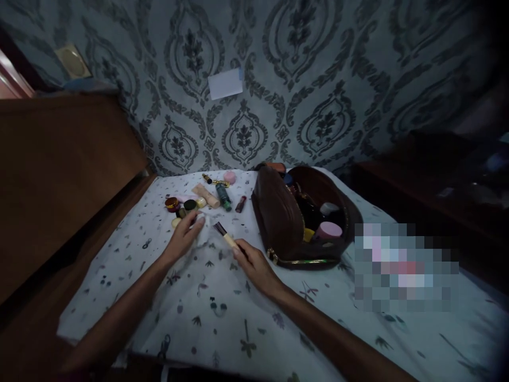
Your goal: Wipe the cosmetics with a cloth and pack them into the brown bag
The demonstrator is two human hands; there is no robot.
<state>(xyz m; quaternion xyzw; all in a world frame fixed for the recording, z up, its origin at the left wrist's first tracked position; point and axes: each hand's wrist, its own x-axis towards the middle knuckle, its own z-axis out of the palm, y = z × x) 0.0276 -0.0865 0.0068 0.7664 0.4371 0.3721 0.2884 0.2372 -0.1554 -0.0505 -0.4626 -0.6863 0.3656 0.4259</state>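
Observation:
A makeup brush [226, 235] with dark bristles and a pale handle is held in my right hand [253, 261], its bristles pointing up and left. My left hand [186, 233] pinches a crumpled white tissue [204, 225] close to the bristles. Just beyond my left hand lie small jars, among them a dark-lidded one [190, 205] and a red-brown one [172, 203]. A beige tube [207, 195], a green bottle [223, 197] and a dark red lipstick [240, 203] lie behind the brush.
An open brown bag [278, 217] with cosmetics inside stands to the right on the patterned white cloth [222, 329]. Wooden furniture [67, 175] borders the left side. A patterned wall [274, 106] rises behind. A blurred patch [405, 268] covers something at the right.

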